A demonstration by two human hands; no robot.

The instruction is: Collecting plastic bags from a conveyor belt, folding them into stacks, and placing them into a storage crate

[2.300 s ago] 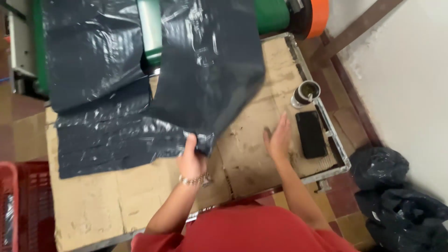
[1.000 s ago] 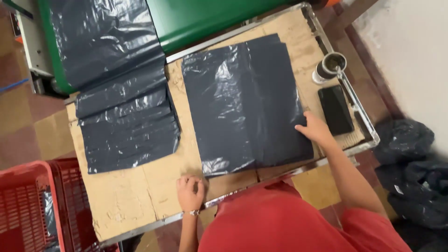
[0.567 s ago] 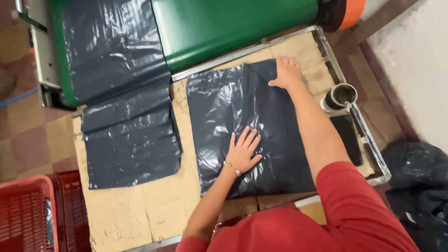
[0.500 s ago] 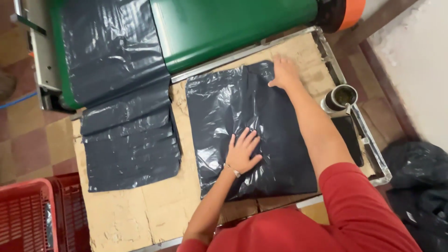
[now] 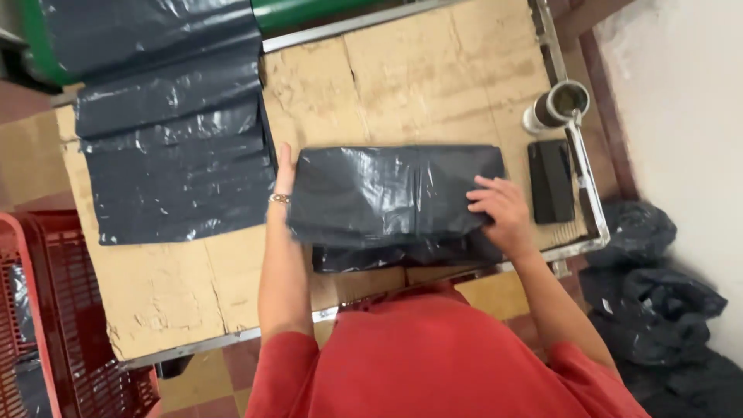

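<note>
cardboard-topped table (image 5: 433, 73) (black bags (image 5: 391, 197), phone (image 5: 551, 180), metal cup (image 5: 559, 104))

Two flat black plastic bags (image 5: 395, 193) (image 5: 174, 166), one metal cup (image 5: 559, 104), one dark phone (image 5: 551, 180), one red crate (image 5: 46, 325).

Left hand's fingers (image 5: 285, 159) hidden beneath folded black bag (image 5: 391, 193); red crate (image 5: 31, 310) cropped.

A work table (image 5: 193, 286) topped with worn brown cardboard and edged by a metal frame is seen from above. The floor (image 5: 31, 155) is laid with reddish and tan tiles. A white wall (image 5: 681, 101) is seen at the right, with a brown baseboard strip along its foot. A red plastic crate (image 5: 46, 325) is placed on the floor at the left. A green machine surface (image 5: 309, 9) is seen at the table's far edge. Lighting is even and diffuse.
</note>
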